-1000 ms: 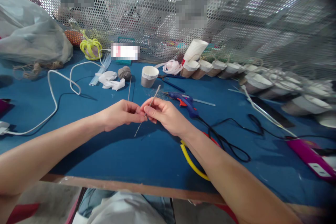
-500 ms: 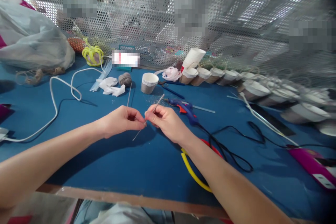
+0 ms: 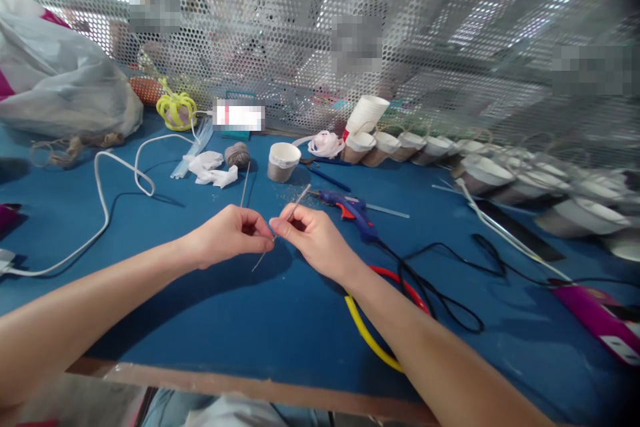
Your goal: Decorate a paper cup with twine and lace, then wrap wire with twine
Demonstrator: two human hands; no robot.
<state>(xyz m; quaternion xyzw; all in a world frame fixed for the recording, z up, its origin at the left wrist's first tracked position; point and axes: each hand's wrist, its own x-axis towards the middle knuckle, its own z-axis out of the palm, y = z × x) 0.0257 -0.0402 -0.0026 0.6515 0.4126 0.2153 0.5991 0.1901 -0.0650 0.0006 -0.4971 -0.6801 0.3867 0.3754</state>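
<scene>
Above the blue tabletop, my hands nearly meet at a thin wire-like rod (image 3: pixel 300 197). Its upper part looks thicker and greyish, as if wrapped; the bare lower end slants down to the left. My right hand (image 3: pixel 316 235) is closed in a pinch around the rod. My left hand (image 3: pixel 237 232) pinches close beside it, fingertips at the rod. A grey yarn strand (image 3: pixel 245 185) runs from a ball of grey yarn (image 3: pixel 237 155) down behind my left hand. Whether those fingertips grip yarn, rod or both is hard to see. A white-lined grey cup (image 3: pixel 283 162) stands beyond.
A blue glue gun (image 3: pixel 350 209) lies right of my hands, its black cord (image 3: pixel 450 307) looping behind my right forearm. Pliers (image 3: pixel 327 177), white scraps (image 3: pixel 210 168) and a white cable (image 3: pixel 107 193) lie around. Several cups (image 3: pixel 483 173) line the right. A perforated metal screen (image 3: pixel 280 27) stands behind.
Both hands stay at the rod with only a slight shift of the fingers; my right thumb sits a little further left. The whole view has tilted slightly.
</scene>
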